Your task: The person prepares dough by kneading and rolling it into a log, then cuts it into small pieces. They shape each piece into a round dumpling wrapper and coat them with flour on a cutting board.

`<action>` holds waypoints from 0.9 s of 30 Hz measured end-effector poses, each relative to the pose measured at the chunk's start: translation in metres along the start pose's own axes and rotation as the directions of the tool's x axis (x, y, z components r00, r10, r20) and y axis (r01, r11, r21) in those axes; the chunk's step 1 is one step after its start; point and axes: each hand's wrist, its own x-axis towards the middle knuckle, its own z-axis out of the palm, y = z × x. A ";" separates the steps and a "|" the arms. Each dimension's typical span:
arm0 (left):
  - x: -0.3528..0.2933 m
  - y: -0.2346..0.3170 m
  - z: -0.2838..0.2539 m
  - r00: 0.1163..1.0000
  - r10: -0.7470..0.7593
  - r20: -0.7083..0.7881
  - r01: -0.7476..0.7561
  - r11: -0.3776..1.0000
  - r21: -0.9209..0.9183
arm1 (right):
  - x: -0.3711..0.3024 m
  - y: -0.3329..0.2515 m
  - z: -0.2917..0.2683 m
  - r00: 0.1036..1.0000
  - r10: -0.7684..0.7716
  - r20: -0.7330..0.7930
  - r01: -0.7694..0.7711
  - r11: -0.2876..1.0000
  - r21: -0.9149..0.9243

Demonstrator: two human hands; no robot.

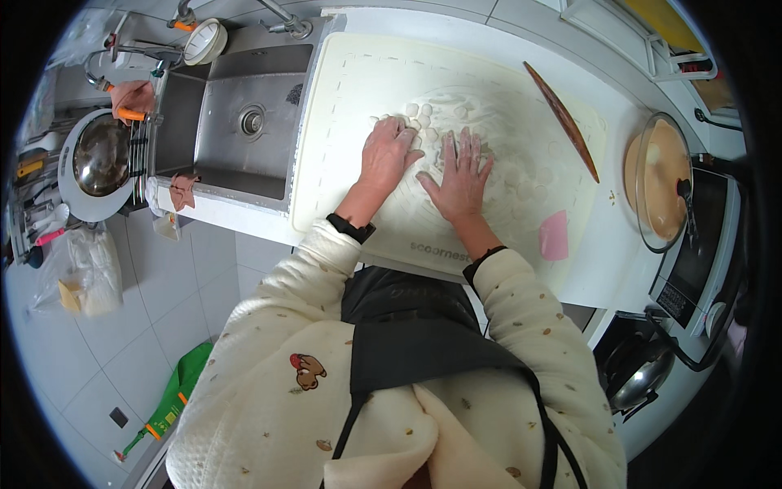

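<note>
Small white dough pieces [425, 116] lie in a cluster on a large pale, flour-dusted mat [350, 81]. My left hand [388, 153] rests against the near left side of this cluster, fingers bent and thumb held apart. Whether a piece sits under those fingertips is hidden. Just to the right, my right hand [464, 179] lies palm down on the floury part of the mat, with its fingers stretched out and spread. Flour coats the fingers of both hands. Towards the mat's far right lies a dark wooden rolling pin [564, 122] with tapered ends.
A steel sink [252, 90] adjoins the mat on the left. At the right, a glass lid [664, 183] leans over a tan bowl [635, 163], beside a microwave-like appliance [700, 236]. A pink sheet [554, 236] lies at the mat's near right corner.
</note>
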 end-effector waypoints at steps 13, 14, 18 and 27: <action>-0.066 0.055 0.046 0.988 -0.012 0.154 0.066 0.932 -0.356 | 0.004 0.108 -0.051 0.958 0.012 -0.286 -0.100 0.950 -0.294; -0.066 0.053 0.049 0.991 0.022 0.133 0.026 0.938 -0.344 | 0.006 0.104 -0.056 0.944 0.017 -0.328 -0.109 0.958 -0.266; -0.066 0.055 0.064 0.991 0.062 0.116 -0.016 0.934 -0.358 | 0.001 0.079 -0.065 0.916 0.075 -0.394 -0.097 0.995 -0.036; -0.069 0.056 0.044 0.932 -0.187 0.311 0.291 0.897 -0.333 | 0.005 0.009 -0.010 0.959 0.258 -0.115 -0.264 0.964 -0.040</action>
